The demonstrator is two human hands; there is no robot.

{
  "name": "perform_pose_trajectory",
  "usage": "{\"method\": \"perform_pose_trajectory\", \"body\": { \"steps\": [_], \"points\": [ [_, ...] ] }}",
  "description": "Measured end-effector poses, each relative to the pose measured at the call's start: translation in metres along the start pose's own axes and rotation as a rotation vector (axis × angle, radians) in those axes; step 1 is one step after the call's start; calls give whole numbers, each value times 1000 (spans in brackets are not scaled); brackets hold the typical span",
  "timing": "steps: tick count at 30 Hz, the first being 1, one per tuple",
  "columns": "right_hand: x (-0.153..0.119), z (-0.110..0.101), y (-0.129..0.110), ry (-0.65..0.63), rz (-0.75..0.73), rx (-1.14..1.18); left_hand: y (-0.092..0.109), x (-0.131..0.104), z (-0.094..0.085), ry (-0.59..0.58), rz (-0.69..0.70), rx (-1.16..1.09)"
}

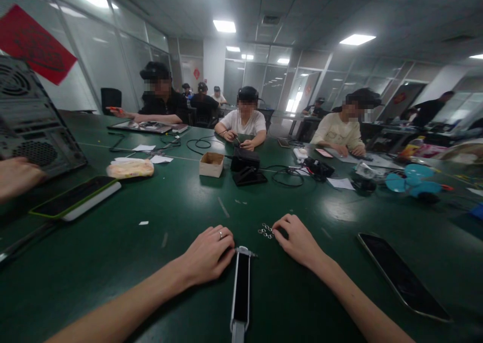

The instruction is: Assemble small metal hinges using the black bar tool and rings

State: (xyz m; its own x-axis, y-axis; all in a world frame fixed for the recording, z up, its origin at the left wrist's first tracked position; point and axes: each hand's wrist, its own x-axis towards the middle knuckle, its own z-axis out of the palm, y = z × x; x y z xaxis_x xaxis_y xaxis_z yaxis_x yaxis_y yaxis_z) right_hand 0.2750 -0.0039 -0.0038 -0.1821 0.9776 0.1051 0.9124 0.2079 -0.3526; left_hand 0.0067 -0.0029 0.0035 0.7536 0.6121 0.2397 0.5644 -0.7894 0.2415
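On the green table, my left hand (209, 252) rests with curled fingers beside the top end of a long silver-and-black device (242, 287). Its fingertips are pressed together near a small metal piece; what they hold, if anything, is too small to name. To the right, my right hand (296, 240) has its thumb and forefinger brought together at the edge of a small cluster of metal rings (266, 231). Whether a ring is between those fingertips cannot be made out. A ring shows on a finger of my left hand.
A phone (402, 277) lies right, a green-edged device (75, 197) left. Farther back are a small box (211, 165), a black device (245, 162), cables and a blue fan (413, 180). Another person's hand (18, 178) is by a computer case (33, 116); several people sit beyond.
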Motion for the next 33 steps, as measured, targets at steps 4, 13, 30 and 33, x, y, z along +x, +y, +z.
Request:
{"method": "perform_pose_trajectory", "body": {
  "steps": [4,13,30,33],
  "points": [
    [1,-3,-4,-44,59,0,0,0,0,11,-2,-5],
    [1,0,4,-126,83,-72,0,-2,-1,17,-13,-35],
    [-8,-6,-5,-111,52,-252,-4,-1,0,-11,3,-29],
    [-8,-9,-7,-131,84,-218,-4,-1,0,-13,-7,-18]
  ]
}}
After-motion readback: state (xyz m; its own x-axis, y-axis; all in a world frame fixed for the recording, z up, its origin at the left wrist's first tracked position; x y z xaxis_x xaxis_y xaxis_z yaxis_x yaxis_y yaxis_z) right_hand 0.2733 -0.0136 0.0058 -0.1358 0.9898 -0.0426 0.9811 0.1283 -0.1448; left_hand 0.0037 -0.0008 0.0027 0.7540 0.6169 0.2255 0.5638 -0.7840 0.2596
